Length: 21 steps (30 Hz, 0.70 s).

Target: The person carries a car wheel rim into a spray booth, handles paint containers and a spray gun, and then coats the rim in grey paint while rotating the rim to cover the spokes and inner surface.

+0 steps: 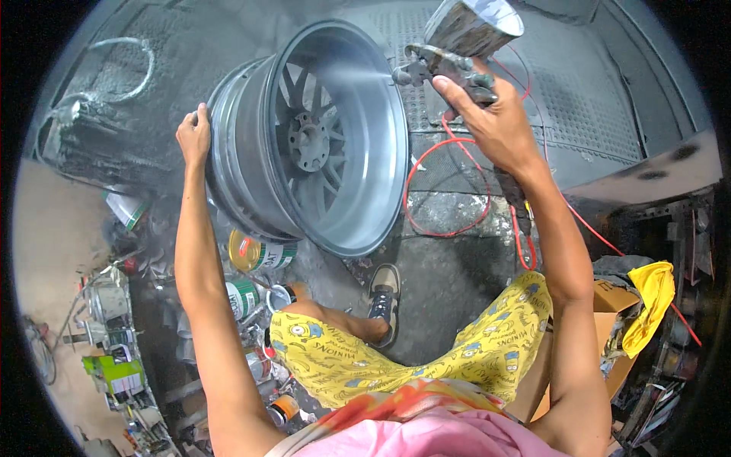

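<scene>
A grey car wheel rim [255, 141] stands tilted in front of me, with its hollow barrel facing right and its spokes and hub visible inside. At its left edge, my left hand [194, 137] grips the outer side, the fingertips partly hidden. My right hand [499, 122], raised to the right of the rim, is closed around a paint-smeared spray gun [449, 68]. On top of the gun sits a paint cup [470, 29] with a pale lid. From the nozzle, a whitish mist stretches left into the open barrel. The gun does not touch the rim.
A red air hose [411, 190] loops on the floor below the gun. Paint cans [244, 250] and clutter crowd the lower left. A cardboard box [613, 297] with a yellow cloth [647, 305] stands at right. A pale hose [148, 68] lies far left.
</scene>
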### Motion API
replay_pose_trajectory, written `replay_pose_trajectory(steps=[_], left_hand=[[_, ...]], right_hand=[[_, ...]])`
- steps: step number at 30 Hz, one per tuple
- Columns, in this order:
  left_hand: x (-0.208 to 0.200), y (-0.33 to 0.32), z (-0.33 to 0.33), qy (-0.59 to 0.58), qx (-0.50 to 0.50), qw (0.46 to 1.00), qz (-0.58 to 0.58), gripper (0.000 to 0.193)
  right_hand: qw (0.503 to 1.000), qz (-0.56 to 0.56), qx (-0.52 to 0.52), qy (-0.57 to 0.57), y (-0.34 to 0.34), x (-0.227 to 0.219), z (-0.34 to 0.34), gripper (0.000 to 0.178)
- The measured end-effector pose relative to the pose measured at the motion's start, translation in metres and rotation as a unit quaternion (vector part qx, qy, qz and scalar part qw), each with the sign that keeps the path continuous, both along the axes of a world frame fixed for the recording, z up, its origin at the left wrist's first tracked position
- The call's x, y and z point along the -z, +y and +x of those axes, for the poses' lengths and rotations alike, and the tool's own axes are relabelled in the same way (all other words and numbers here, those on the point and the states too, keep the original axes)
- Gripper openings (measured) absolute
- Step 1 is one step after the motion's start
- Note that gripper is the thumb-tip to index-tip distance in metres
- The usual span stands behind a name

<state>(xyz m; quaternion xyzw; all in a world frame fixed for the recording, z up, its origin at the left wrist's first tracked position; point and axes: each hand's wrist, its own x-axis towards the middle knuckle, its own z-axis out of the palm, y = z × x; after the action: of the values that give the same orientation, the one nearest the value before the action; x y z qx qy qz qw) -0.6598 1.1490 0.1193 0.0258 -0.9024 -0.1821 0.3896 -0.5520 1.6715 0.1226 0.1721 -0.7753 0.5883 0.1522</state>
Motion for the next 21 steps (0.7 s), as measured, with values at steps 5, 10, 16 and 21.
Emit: replay_pose_trajectory(steps=[5,10,16,21], left_hand=[[-0.009,0.009,-0.015,-0.032,0.002,0.999,0.027,0.053],[-0.013,0.014,-0.024,-0.055,0.001,0.998,0.012,0.054],[-0.013,0.031,-0.035,-0.087,0.013,0.996,0.007,0.058],[-0.025,0.006,-0.05,-0.159,-0.045,0.986,0.024,0.072]], right_hand=[[0.998,-0.027,-0.06,-0.006,0.026,-0.047,0.039,0.027],[0.997,-0.061,-0.047,0.022,0.027,-0.068,0.05,0.025],[0.997,-0.049,0.047,0.021,0.048,-0.072,0.036,0.025],[0.998,-0.044,-0.054,-0.008,0.045,-0.078,0.053,0.023]])
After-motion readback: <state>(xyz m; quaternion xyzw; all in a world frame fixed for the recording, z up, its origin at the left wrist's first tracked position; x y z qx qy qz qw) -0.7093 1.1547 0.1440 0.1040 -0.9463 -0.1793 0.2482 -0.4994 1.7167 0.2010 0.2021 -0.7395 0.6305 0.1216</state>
